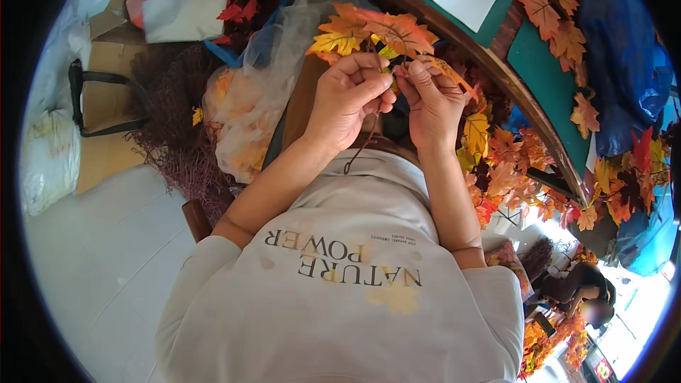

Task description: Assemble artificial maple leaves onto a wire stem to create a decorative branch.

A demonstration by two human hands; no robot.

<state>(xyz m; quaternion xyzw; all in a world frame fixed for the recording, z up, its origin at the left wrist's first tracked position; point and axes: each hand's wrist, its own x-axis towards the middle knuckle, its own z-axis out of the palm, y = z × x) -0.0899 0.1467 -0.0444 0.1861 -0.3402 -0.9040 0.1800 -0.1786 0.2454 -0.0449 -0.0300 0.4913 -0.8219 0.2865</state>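
We pinch the orange leaf spray at its stems between left hand and right hand fingertips, beside the green tabletop. A translucent bag at our left contains orange material.

Head view: left fisheye on the wearer's head | facing: steeply down along the pale shirt | range: close above the shirt | span: wide, floor left of the shirt to surface beyond its hem, right
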